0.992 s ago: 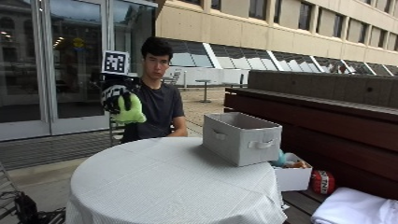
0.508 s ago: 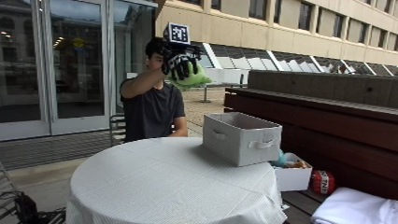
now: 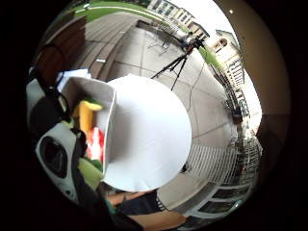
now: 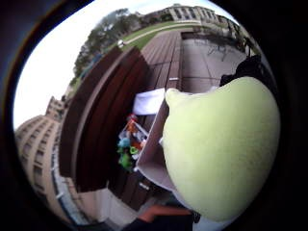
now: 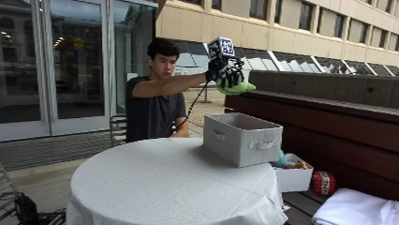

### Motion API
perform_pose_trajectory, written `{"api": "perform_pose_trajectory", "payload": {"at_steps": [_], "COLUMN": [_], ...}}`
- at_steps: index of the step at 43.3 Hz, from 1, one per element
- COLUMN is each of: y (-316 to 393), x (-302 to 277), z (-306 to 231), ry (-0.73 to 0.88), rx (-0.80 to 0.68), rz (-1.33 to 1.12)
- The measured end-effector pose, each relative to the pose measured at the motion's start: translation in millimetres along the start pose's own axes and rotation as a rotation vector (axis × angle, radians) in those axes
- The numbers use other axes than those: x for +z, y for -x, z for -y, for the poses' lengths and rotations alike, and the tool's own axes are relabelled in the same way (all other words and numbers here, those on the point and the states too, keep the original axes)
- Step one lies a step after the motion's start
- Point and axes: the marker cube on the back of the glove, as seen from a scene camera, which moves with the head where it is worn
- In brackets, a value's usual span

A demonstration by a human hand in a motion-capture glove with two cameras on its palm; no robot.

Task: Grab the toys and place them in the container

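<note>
In the outside view my gloved right hand (image 5: 225, 73) is raised high above the grey fabric container (image 5: 242, 138), its fingers curled round a light green soft toy (image 5: 235, 86). The container stands at the right side of the round table (image 5: 156, 178). That green toy (image 4: 221, 149) fills much of the thumb side palm view, close to the palm. Looking down from the little finger side palm view, the container (image 3: 109, 122) holds a yellow toy (image 3: 85, 114) and a red and white toy (image 3: 96, 143).
A small white box (image 5: 293, 176) with more toys sits on the low bench behind the table, next to a red object (image 5: 323, 183) and a white cloth (image 5: 355, 211). A dark wooden bench wall (image 5: 324, 117) runs behind the container. A camera tripod (image 3: 180, 60) stands on the paving.
My right hand has carried the green toy from beside the person's head to the right, and now holds it over the container.
</note>
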Motion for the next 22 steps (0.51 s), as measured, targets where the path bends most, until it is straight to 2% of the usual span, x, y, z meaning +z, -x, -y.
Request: {"api": "perform_pose_trajectory", "payload": {"at_steps": [9,19,22], "y": [31.3,13.0,4.6], "x": [32.9,77.5,77.7], "z": [-3.2,-5.1,-6.8], "ry": [0.037,0.249,0.257], "rx": [-0.058,-0.103,-0.102], "rz": [0.018,0.076,0.091]}}
